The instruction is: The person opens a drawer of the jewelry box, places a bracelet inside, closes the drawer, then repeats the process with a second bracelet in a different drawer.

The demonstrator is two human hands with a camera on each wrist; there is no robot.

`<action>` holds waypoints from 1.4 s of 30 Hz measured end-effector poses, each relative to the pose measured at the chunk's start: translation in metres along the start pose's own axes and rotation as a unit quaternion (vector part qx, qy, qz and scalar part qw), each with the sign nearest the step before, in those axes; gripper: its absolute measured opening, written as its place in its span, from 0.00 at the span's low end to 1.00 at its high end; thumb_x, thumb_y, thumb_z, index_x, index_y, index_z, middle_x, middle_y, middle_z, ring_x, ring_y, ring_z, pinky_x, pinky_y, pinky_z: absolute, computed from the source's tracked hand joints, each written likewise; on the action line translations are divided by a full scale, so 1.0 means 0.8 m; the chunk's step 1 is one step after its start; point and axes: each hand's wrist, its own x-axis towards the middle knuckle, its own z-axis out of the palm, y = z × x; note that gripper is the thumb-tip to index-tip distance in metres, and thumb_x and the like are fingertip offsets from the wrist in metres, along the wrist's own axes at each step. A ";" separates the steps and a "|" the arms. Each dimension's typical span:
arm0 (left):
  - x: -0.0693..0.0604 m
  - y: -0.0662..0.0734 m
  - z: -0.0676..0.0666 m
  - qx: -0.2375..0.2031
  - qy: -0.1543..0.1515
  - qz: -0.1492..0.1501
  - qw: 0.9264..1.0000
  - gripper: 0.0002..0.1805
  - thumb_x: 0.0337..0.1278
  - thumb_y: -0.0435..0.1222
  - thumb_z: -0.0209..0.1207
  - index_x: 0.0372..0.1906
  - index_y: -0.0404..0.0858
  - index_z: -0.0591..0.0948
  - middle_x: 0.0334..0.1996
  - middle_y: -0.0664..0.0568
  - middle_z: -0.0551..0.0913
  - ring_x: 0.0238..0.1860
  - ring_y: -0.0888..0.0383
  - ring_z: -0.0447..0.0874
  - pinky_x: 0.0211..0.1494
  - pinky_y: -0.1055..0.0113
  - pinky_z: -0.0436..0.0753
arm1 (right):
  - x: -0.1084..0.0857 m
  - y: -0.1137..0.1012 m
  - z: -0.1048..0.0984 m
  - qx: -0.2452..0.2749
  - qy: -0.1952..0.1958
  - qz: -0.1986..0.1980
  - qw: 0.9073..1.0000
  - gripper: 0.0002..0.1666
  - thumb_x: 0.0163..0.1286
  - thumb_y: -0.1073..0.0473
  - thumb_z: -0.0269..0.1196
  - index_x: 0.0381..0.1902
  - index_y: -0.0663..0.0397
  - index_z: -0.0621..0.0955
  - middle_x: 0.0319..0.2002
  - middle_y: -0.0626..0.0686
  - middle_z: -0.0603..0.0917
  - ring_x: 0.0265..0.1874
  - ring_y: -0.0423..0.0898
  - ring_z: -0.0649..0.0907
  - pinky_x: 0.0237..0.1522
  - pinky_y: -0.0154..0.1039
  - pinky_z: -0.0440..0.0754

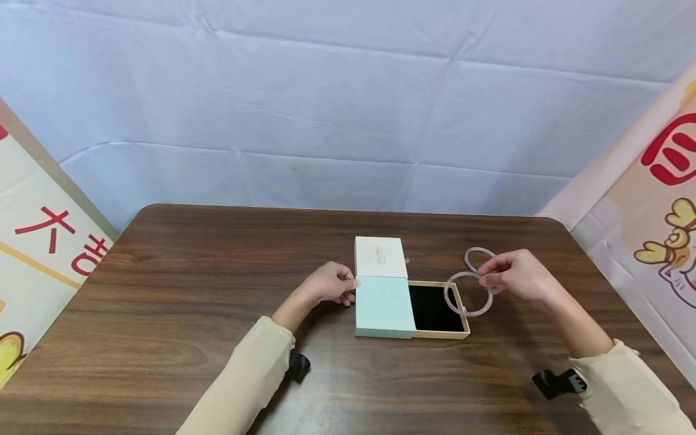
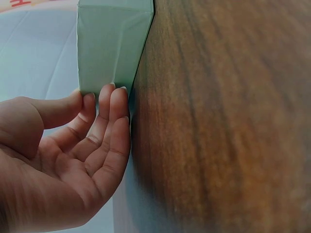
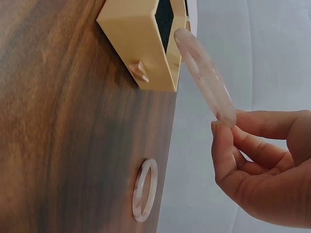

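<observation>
In the head view, a mint-green box sleeve [image 1: 384,305] lies on the table, its cream drawer [image 1: 441,335] slid out to the right, showing a black lining [image 1: 432,309]. My left hand [image 1: 333,284] is at the sleeve's left end; in the left wrist view its thumb and fingertips touch that end, fingers loosely bent. My right hand [image 1: 516,275] pinches a pale pink bangle [image 3: 206,77] between thumb and fingers, tilted above the drawer's right end. A second pale bangle [image 3: 136,204] lies on the table behind it, partly overlapped by my right hand's fingers in the head view.
Directly behind the green sleeve stands a white box [image 1: 380,257] with small print and a little tab on its right. The brown wooden table [image 1: 190,302] has a rounded back edge, with pale cloth [image 1: 326,109] beyond. Printed banners [image 1: 49,254] hang at both sides.
</observation>
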 end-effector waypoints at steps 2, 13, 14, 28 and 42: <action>0.000 0.000 0.000 0.000 0.000 0.000 1.000 0.10 0.62 0.33 0.54 0.28 0.31 0.77 0.20 0.44 0.81 0.21 0.57 0.81 0.27 0.67 0.77 | 0.000 -0.001 0.003 0.001 -0.001 0.000 1.000 0.13 0.59 0.71 0.60 0.39 0.79 0.76 0.29 0.58 0.82 0.27 0.48 0.82 0.32 0.44 0.81; 0.001 -0.001 0.000 0.002 0.000 -0.003 1.000 0.10 0.62 0.33 0.54 0.28 0.31 0.77 0.21 0.44 0.81 0.22 0.56 0.81 0.27 0.67 0.77 | 0.000 -0.009 0.017 -0.006 -0.001 -0.013 1.000 0.12 0.57 0.72 0.59 0.38 0.79 0.77 0.29 0.60 0.82 0.25 0.47 0.81 0.31 0.45 0.81; 0.001 -0.001 0.000 0.002 0.000 -0.003 1.000 0.10 0.62 0.33 0.54 0.28 0.31 0.77 0.21 0.44 0.81 0.22 0.56 0.81 0.27 0.67 0.77 | 0.000 -0.010 0.018 -0.007 -0.001 -0.013 1.000 0.12 0.57 0.72 0.59 0.38 0.79 0.77 0.29 0.59 0.82 0.25 0.47 0.81 0.31 0.45 0.81; 0.001 -0.002 0.001 -0.002 0.002 0.000 1.000 0.10 0.62 0.33 0.54 0.27 0.31 0.76 0.20 0.44 0.81 0.21 0.57 0.81 0.26 0.68 0.76 | 0.002 -0.016 0.037 0.001 -0.013 -0.009 1.000 0.10 0.57 0.73 0.59 0.37 0.77 0.78 0.27 0.57 0.81 0.24 0.46 0.81 0.30 0.43 0.81; 0.000 -0.001 0.000 -0.001 -0.002 0.001 1.000 0.10 0.62 0.33 0.54 0.28 0.30 0.76 0.21 0.44 0.81 0.22 0.56 0.81 0.28 0.67 0.78 | 0.004 -0.015 0.046 0.021 -0.027 -0.025 0.999 0.11 0.57 0.72 0.59 0.37 0.77 0.78 0.28 0.58 0.82 0.23 0.45 0.80 0.28 0.43 0.80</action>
